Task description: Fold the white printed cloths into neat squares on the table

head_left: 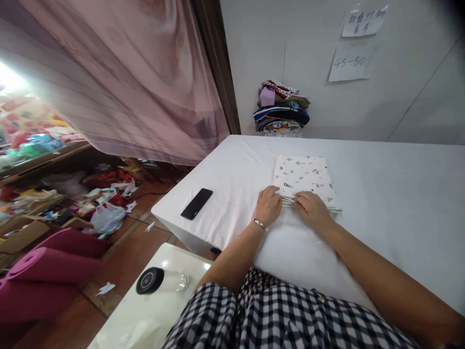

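Note:
A white cloth [305, 175] with small scattered prints lies folded into a neat, layered square on the white-covered table. My left hand [268, 207] wears a silvery bracelet and has its fingers closed at the near left corner of the folded cloth. Along the same near edge, my right hand [311, 209] pinches the layers with thumb and fingers. Between the hands, several stacked folds show at the edge. The cloth's underside is hidden, and so are some of my fingertips.
A black phone [196, 203] lies on the table [392, 203] to the left. Behind the table rises a stack of folded clothes [281, 114] against the wall. Lower left, a side table [123, 303] holds a glass jar with a black lid [149, 280]. Pink rolls [54, 264] lie on the floor.

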